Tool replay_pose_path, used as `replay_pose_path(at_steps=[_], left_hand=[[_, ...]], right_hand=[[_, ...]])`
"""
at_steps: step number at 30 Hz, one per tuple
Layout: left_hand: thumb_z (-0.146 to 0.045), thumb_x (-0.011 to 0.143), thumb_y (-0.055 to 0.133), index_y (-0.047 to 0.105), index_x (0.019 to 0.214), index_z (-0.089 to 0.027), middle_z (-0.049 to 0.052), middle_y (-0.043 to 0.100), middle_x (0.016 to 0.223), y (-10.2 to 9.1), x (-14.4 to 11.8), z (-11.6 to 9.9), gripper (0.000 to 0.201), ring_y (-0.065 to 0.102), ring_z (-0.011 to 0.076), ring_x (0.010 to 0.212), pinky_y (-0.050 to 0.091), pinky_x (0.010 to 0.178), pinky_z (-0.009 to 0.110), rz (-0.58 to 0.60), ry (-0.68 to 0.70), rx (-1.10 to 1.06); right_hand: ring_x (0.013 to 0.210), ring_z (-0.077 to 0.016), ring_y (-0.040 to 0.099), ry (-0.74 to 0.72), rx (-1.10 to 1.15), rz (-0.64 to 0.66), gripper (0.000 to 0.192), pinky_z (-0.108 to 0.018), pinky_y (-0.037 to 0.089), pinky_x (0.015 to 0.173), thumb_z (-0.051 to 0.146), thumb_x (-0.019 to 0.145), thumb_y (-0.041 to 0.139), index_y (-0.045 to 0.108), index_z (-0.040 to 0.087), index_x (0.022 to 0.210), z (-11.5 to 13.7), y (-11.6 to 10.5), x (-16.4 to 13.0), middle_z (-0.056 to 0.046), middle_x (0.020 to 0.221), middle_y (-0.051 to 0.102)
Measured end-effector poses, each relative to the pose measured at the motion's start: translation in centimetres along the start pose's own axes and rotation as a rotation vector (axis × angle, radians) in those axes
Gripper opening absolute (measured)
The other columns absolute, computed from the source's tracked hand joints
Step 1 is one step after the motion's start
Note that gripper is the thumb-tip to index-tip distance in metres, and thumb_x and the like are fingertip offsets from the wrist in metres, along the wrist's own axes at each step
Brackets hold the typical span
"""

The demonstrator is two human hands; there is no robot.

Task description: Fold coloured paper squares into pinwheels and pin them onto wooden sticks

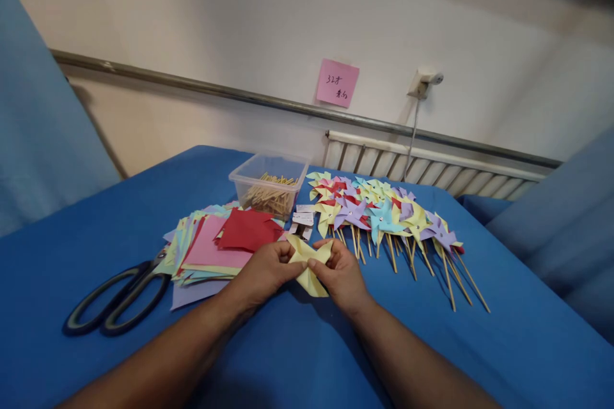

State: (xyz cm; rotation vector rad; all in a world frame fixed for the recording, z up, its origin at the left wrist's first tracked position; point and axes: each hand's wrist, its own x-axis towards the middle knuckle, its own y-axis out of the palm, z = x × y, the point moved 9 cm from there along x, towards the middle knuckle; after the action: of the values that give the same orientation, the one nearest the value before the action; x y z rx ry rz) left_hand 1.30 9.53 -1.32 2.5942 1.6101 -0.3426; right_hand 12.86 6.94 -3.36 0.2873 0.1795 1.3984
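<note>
Folded pale-yellow paper square [307, 266], corners bent inward, pinched by both hands, left [261, 273] and right [341, 275], above blue-covered desk [96, 230].

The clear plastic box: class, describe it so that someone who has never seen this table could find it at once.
Start at the blue table and look to its far edge, below the pink note on the wall. The clear plastic box sits between the coloured paper squares and the finished pinwheels. It alone is see-through, holding wooden sticks.
</note>
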Motion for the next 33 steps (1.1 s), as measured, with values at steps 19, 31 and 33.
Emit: replay_pose_path(at_steps=[19,31,33], left_hand=[[-0.033,0.055,0.076,0.06,0.067,-0.013,0.0,0.064,0.057,-0.3,-0.3,-0.3,0.029,0.056,0.0137,0.051,0.037,0.048,0.022,-0.011,-0.047,0.005],[-0.027,0.062,0.075,0.061,0.078,-0.014,0.0,0.065,0.059,-1.7,-0.2,-0.9,0.025,0.06,0.0151,0.049,0.043,0.046,0.024,-0.086,-0.034,-0.211],[-0.024,0.063,0.076,0.059,0.073,-0.015,-0.001,0.064,0.057,-2.7,-0.2,-1.5,0.021,0.057,0.0126,0.045,0.043,0.043,0.022,-0.144,-0.003,-0.303]], right_hand=[[0.05,-0.0115,0.054,0.031,0.08,0.019,0.035,-0.023,0.042,0.05,0.029,0.059,0.075,0.053,0.021,0.084,-0.5,0.7,0.4,0.005,0.062,0.063],[0.052,-0.0114,0.055,-0.053,0.107,-0.1,0.045,-0.022,0.04,0.051,0.061,0.077,0.058,0.059,0.017,0.085,0.3,-1.2,0.6,0.0,0.065,0.063],[0.051,-0.0111,0.055,-0.071,0.119,-0.151,0.046,-0.022,0.039,0.05,0.062,0.079,0.056,0.06,0.017,0.087,0.5,-1.8,0.6,-0.001,0.066,0.064]])
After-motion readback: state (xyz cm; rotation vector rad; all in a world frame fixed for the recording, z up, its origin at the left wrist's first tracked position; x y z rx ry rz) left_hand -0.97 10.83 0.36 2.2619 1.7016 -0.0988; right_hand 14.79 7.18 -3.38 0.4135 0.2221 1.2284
